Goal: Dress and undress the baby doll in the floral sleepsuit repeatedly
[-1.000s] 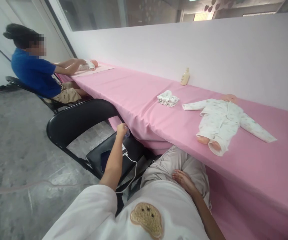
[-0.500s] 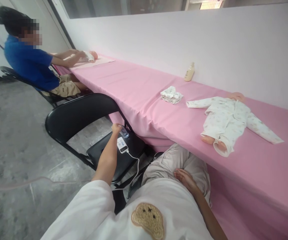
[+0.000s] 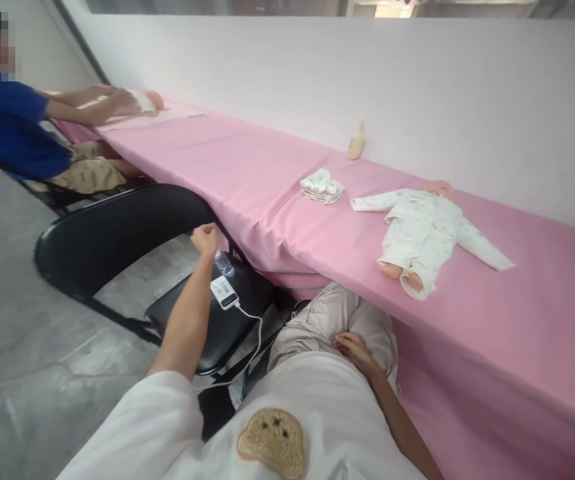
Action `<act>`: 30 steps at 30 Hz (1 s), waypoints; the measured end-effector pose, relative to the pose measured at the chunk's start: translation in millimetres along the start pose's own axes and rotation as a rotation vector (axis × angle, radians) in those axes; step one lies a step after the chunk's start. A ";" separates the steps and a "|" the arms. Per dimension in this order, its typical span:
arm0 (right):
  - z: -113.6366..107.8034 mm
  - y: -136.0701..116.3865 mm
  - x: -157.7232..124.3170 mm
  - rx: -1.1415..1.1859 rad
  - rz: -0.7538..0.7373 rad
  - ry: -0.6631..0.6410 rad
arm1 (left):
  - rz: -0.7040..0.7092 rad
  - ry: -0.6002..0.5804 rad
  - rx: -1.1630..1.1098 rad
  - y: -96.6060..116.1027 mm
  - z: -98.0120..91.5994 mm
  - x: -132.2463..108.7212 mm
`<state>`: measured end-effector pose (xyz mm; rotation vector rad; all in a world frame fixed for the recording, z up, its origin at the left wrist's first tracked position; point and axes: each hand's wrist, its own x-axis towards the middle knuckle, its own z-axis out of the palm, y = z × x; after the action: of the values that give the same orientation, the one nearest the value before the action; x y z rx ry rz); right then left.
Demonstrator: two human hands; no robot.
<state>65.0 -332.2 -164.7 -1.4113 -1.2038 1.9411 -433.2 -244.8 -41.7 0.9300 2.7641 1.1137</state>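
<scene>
My left hand (image 3: 204, 239) is raised above the black chair seat, its fingers curled closed. What it holds, if anything, is hidden. Just below it, apart from the fingers, a small clear plastic bottle (image 3: 225, 264) is on the seat. Beside the bottle lies a white power bank (image 3: 224, 293) with a white cable plugged in. My right hand (image 3: 354, 349) rests on my lap, fingers loosely extended, holding nothing. On the pink-covered table, a baby doll wears a white patterned outfit (image 3: 424, 227), arms of the garment spread out.
Folded white cloth (image 3: 322, 187) lies left of the doll, and a pale yellow bottle (image 3: 356, 141) stands by the wall. A black folding chair (image 3: 112, 233) is at my left. Farther along the pink table (image 3: 247, 170), a person in blue (image 3: 12, 127) handles another doll (image 3: 147, 102).
My left hand has lifted off the clear bottle, which stays on the chair. The view has turned right, so everything sits farther left. My right hand remains on my lap.
</scene>
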 end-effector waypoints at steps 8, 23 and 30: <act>1.8 -20.6 6.4 -0.269 0.052 0.081 | 0.907 0.402 -0.458 166.8 21.2 -36.7; -80.5 -209.6 -86.2 -0.232 -0.328 0.022 | 1.313 -0.607 -0.326 427.9 199.8 -227.8; -160.4 -294.8 5.7 -0.832 -0.503 0.879 | 1.370 -0.530 -0.206 433.9 191.8 -226.6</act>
<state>172.4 -114.3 66.8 -1.7810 -1.6944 0.3332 23.1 0.5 47.8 2.6483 1.3327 0.8667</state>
